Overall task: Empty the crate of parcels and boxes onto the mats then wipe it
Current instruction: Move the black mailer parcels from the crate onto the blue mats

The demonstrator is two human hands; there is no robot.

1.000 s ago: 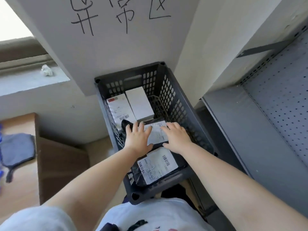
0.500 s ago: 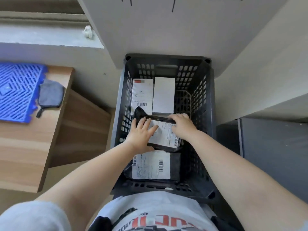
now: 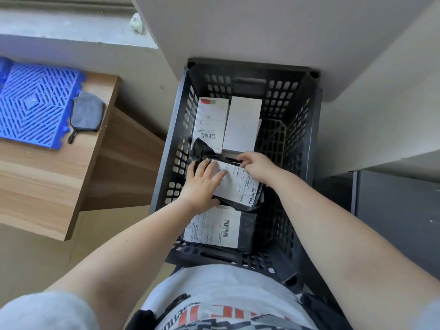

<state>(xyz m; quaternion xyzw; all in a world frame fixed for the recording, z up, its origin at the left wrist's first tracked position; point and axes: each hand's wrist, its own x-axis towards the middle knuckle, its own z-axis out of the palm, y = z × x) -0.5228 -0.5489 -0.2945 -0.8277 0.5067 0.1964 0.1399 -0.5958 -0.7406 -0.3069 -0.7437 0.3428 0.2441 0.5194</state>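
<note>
A dark grey slotted crate [image 3: 166, 163] stands in front of me on the floor. Inside, at the far end, two white boxes lie side by side, a labelled one [image 3: 210, 120] and a plain one [image 3: 242, 122]. Both my hands hold a black parcel with a white label [image 3: 238, 186] in the middle of the crate. My left hand [image 3: 202, 184] lies on its left part, fingers on top and thumb at the near edge. My right hand [image 3: 257, 167] curls its fingers over the far edge. A second black labelled parcel [image 3: 214, 227] lies beneath, nearer to me.
To the left a wooden table [image 3: 47, 175] carries a blue grid mat [image 3: 31, 103] and a grey cloth [image 3: 87, 113]. A white wall column rises just behind the crate. A grey metal cabinet [image 3: 392, 210] stands at the right. A crumpled white wad [image 3: 136, 22] sits on the sill.
My view has swung left and down, bringing the table and blue mat into sight. My right hand has curled over the upper parcel's far edge, and the parcel now tilts up off the one below.
</note>
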